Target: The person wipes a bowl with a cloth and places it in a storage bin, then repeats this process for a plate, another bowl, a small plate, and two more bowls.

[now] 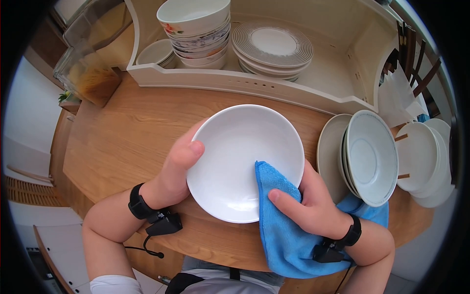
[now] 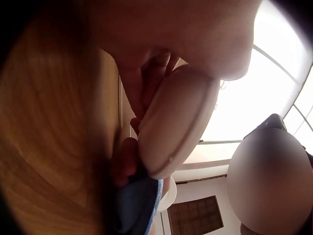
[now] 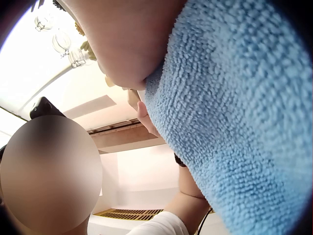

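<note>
A white shallow bowl (image 1: 230, 157) is held up over the wooden table, its inside facing the head camera. My left hand (image 1: 177, 159) grips its left rim, thumb over the edge and fingers behind; the left wrist view shows those fingers under the bowl (image 2: 178, 117). On the other side my right hand (image 1: 316, 203) pinches a blue microfibre cloth (image 1: 289, 240) over the lower right rim, with the thumb on top. One corner of the cloth lies on the bowl's inner face, and the rest hangs toward the table's front edge. In the right wrist view the cloth (image 3: 234, 122) fills the right half.
At the back stands a cream rack (image 1: 333, 95) with stacked bowls (image 1: 200, 29) and ringed plates (image 1: 274, 41). Close by on the right are nested dishes (image 1: 372, 157) and upright white plates (image 1: 418, 157). Chopsticks (image 1: 409, 54) stand behind them. A clear container (image 1: 93, 83) sits at the back left.
</note>
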